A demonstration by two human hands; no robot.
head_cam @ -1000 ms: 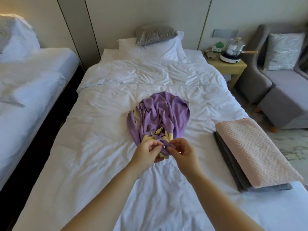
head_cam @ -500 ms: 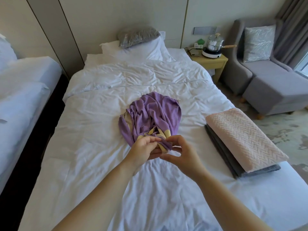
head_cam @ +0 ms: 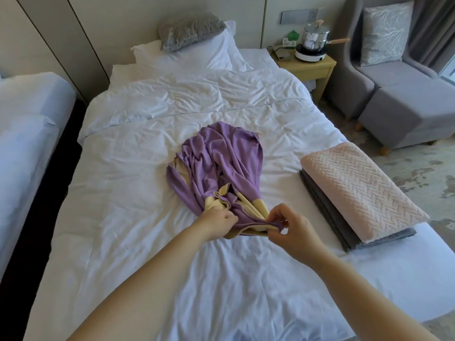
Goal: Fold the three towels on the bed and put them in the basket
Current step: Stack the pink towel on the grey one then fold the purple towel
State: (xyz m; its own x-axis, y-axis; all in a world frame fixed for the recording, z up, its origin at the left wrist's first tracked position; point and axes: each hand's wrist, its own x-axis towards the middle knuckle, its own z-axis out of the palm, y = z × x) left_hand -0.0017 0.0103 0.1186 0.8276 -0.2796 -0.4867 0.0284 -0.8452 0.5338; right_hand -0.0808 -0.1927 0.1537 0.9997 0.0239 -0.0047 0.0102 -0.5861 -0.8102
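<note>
A crumpled purple towel with a yellow underside (head_cam: 221, 166) lies in the middle of the white bed (head_cam: 123, 217). My left hand (head_cam: 216, 223) grips its near edge, fingers curled into the cloth. Just to the right, my right hand (head_cam: 289, 230) pinches a purple corner of the same edge. A folded pink towel (head_cam: 357, 188) lies on a folded grey towel (head_cam: 327, 215) at the bed's right side. No basket is in view.
White pillows (head_cam: 197, 55) and a grey cushion (head_cam: 189, 30) sit at the bed's head. A wooden bedside table (head_cam: 312, 66) carries a pot on a hotplate. A grey armchair with footstool (head_cam: 406, 94) stands at right, a second bed (head_cam: 29, 114) at left.
My hands have drawn apart along the purple towel's near edge, the right hand moving right with a corner. The view has shifted, so the bed sits further left.
</note>
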